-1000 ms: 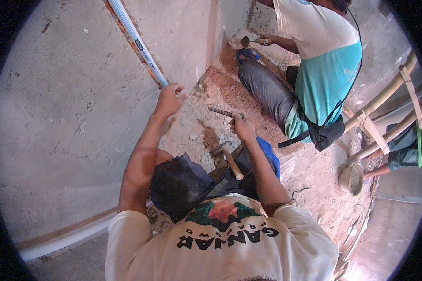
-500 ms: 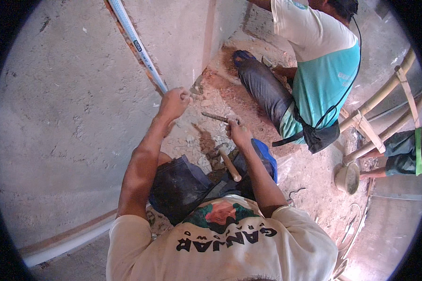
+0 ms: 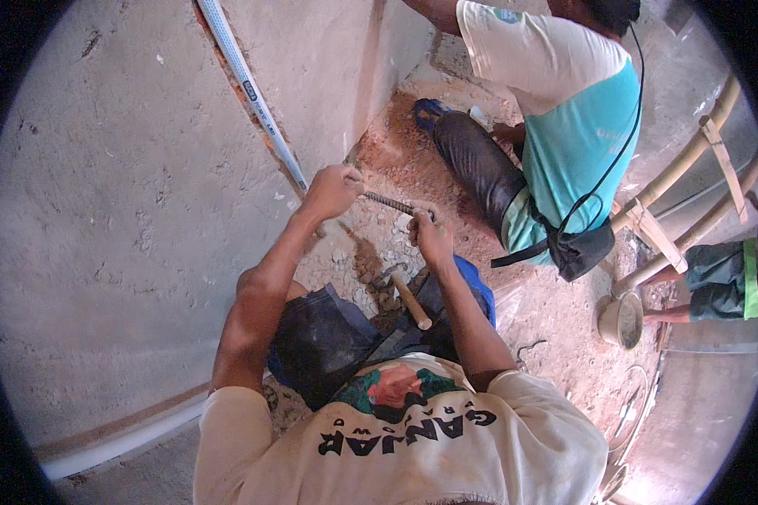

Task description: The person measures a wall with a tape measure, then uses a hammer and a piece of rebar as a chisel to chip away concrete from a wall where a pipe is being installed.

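Observation:
A short, dark ribbed steel bar [image 3: 387,201] spans the gap between my hands. My right hand [image 3: 432,236] is closed round its right end. The fingers of my left hand [image 3: 335,189] are closed at its other end, near the wall; the tip is hidden there. Just above my left wrist ends the visible part of a pale blue plastic pipe [image 3: 257,97], set in a groove cut into the wall. A hammer with a wooden handle [image 3: 412,302] lies between my knees, below my right hand.
Broken rubble [image 3: 387,244] covers the floor by the wall corner. A co-worker in a teal and cream shirt [image 3: 585,126] squats at the right. Beyond are a bamboo ladder [image 3: 691,151], a bucket [image 3: 621,321] and another person's legs [image 3: 707,282]. A white pipe [image 3: 126,442] runs along the wall base.
My left hand has moved slightly right and down, from the pipe's lower end to the tip of the steel bar. The co-worker has shifted slightly left.

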The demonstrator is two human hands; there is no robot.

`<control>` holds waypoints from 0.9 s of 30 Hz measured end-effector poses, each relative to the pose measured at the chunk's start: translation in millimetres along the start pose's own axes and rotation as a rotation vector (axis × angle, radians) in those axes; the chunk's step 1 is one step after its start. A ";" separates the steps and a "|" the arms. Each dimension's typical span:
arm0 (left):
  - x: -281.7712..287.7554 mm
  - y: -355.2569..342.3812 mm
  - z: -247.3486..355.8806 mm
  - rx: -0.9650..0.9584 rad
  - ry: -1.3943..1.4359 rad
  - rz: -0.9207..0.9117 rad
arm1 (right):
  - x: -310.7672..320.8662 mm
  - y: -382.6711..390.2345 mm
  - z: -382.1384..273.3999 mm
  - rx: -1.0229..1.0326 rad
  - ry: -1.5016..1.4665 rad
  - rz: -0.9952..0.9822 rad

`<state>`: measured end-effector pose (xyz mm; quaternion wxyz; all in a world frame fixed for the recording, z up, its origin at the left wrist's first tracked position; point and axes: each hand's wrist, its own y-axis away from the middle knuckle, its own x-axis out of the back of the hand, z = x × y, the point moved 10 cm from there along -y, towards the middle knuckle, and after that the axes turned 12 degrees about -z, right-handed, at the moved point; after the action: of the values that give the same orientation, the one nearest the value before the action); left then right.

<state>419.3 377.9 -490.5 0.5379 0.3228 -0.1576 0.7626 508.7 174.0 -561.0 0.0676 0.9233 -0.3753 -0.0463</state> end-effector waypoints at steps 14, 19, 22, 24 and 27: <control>-74.1 11.5 -18.8 0.200 0.839 -0.006 | -8.3 4.2 -49.6 0.182 -0.066 0.013; -78.2 5.3 -22.9 0.170 1.242 -0.027 | -34.0 0.9 -56.4 0.203 -0.063 -0.054; -71.5 6.2 -28.2 0.153 1.282 0.022 | -52.3 1.4 -63.0 0.244 0.035 -0.081; -66.2 9.1 -31.6 0.130 1.329 0.068 | -59.3 -2.7 -60.3 0.283 0.176 -0.094; -62.0 10.3 -36.3 0.088 1.403 0.126 | -69.1 14.4 -97.9 0.668 0.484 0.000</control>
<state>411.3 350.8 -557.4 0.4539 -0.2333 0.2387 0.8262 462.9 220.9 -459.8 -0.1497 0.8788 -0.3428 0.2965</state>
